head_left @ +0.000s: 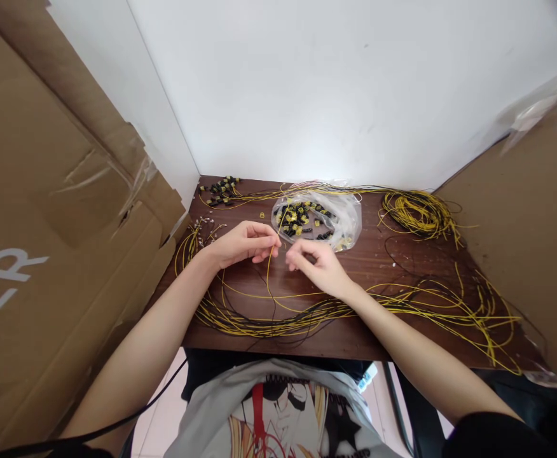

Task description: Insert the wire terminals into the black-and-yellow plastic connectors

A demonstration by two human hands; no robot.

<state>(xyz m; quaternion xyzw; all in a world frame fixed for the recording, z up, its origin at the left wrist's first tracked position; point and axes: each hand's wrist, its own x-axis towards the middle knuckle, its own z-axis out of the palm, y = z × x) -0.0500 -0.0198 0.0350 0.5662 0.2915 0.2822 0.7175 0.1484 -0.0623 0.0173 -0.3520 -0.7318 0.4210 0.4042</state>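
Note:
Thumb and fingertips of my left hand (250,243) pinch a thin yellow wire (268,273), whose tip sticks up past them and whose length hangs toward the table. Just right of it, my right hand (317,262) is closed, its thumb and fingers curled together; whatever they hold, if anything, is too small to make out. Behind both hands lies a clear plastic bag (350,219) with several small black and yellow connectors (295,219) in its mouth. A long bundle of yellow and black wires (259,329) runs along the table's front, passing beneath my right forearm.
A coil of yellow and black wire (421,215) rests at the back right. More connectors (224,187), joined to wires, lie at the back left, above white-tipped wire ends (205,230). Cardboard (68,210) flanks the left, another cardboard panel (526,222) the right; a white wall (307,95) stands behind.

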